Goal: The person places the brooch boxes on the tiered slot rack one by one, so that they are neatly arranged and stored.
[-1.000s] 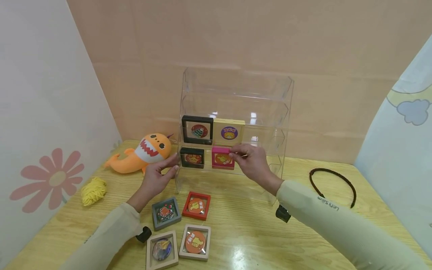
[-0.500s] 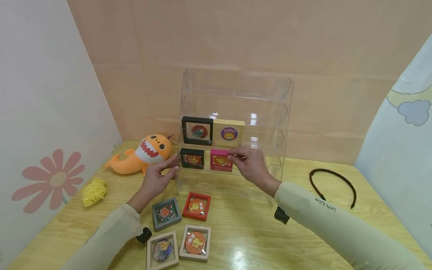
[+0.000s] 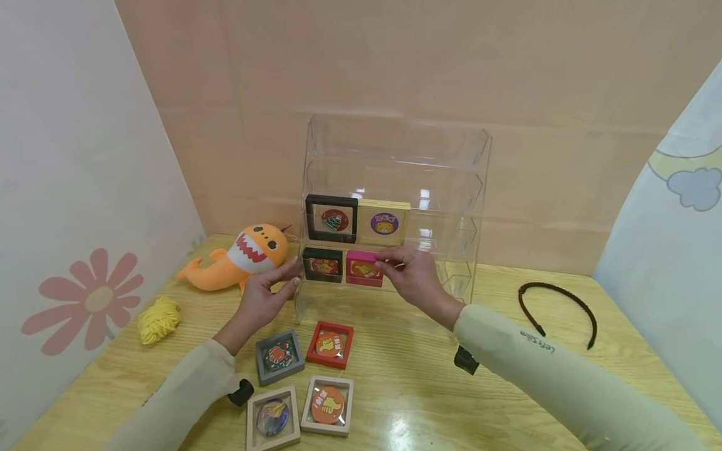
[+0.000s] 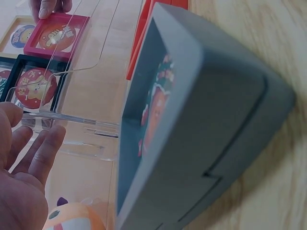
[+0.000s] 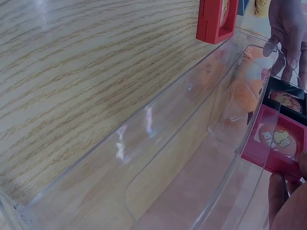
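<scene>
Item, in hand: one pink case [image 3: 361, 277], at the centre of the head view, in the lower occupied tier of one clear stand [image 3: 429, 164]. It lies directly left of the right hand [image 3: 414, 272], in picture terms; that hand is plainly the nearer. Form near square, no clear long axis; top edge close to level, running left toward the lower black case [image 3: 323, 265], just beside it. Whether the two touch cannot be told. That narrow sideways gap is judged the relation that counts.

Hands, two. Right: thumb and fingers pinch the pink case at its right upper corner, spread narrow. Left hand [image 3: 262, 297]: left of centre, fingers fairly straight and apart, tips at the stand's left side edge; pressure not discernible.

Cases, eight in all. On the stand, four: upper black case [image 3: 331, 219], cream case [image 3: 385, 223] to its right, lower black case, pink case. On the one counter [image 3: 406, 363], lower centre-left, four, lying flat: grey case [image 3: 279, 356], red case [image 3: 330, 344], and two beige, the left beige case [image 3: 273, 418] and the right beige case [image 3: 328, 405].

Sundries, one each: orange plush shark [image 3: 248, 254], left of the stand; yellow yarn [image 3: 159, 320], left; dark headband [image 3: 557, 287], right.
</scene>
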`<state>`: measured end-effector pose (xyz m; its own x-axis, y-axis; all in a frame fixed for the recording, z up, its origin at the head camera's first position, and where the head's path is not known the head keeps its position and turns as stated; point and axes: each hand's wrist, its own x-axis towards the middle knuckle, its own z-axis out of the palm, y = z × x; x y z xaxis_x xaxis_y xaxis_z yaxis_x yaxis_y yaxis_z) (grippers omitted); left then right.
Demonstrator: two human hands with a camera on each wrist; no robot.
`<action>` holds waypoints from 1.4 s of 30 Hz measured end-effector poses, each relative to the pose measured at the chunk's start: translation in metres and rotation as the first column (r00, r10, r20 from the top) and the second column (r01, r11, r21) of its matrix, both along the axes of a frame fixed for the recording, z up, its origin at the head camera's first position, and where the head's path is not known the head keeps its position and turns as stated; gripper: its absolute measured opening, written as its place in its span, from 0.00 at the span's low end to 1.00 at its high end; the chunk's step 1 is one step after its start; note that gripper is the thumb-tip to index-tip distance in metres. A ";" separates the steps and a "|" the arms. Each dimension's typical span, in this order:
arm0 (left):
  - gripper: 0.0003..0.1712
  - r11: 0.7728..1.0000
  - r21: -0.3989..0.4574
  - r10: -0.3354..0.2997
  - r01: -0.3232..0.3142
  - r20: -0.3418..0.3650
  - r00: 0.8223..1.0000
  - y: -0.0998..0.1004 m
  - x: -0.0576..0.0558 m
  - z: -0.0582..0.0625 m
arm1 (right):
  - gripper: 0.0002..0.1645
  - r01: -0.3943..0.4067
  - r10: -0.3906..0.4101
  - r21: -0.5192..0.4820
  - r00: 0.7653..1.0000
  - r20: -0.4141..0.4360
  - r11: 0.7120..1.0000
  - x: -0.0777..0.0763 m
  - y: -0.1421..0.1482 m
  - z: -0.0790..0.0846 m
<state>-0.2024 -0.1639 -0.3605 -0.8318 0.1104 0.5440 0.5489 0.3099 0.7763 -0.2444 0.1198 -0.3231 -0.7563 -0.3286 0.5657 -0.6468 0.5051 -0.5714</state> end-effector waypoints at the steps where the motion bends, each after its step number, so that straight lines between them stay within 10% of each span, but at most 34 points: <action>1: 0.22 1.000 0.001 0.001 -0.001 -0.001 1.000 0.000 0.000 0.000 | 0.06 -0.002 0.002 0.001 1.000 -0.003 1.000 0.000 -0.001 0.000; 7: 0.22 1.000 -0.002 0.008 -0.008 -0.008 1.000 0.000 0.001 0.001 | 0.07 -0.027 0.026 -0.003 1.000 -0.006 1.000 -0.001 -0.004 -0.002; 14: 0.23 1.000 -0.005 0.022 -0.022 -0.023 1.000 -0.010 -0.020 -0.026 | 0.07 -0.035 0.035 -0.007 0.999 -0.016 0.999 -0.002 -0.005 -0.003; 42: 0.22 0.999 0.043 0.006 -0.006 0.017 1.000 -0.008 -0.019 -0.027 | 0.09 0.017 -0.014 0.070 0.999 -0.044 0.997 0.001 -0.001 0.001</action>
<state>-0.2218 -0.1716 -0.3879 -0.8414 0.0823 0.5341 0.5339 0.2793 0.7981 -0.2430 0.1192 -0.3221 -0.7368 -0.3577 0.5737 -0.6622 0.5531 -0.5055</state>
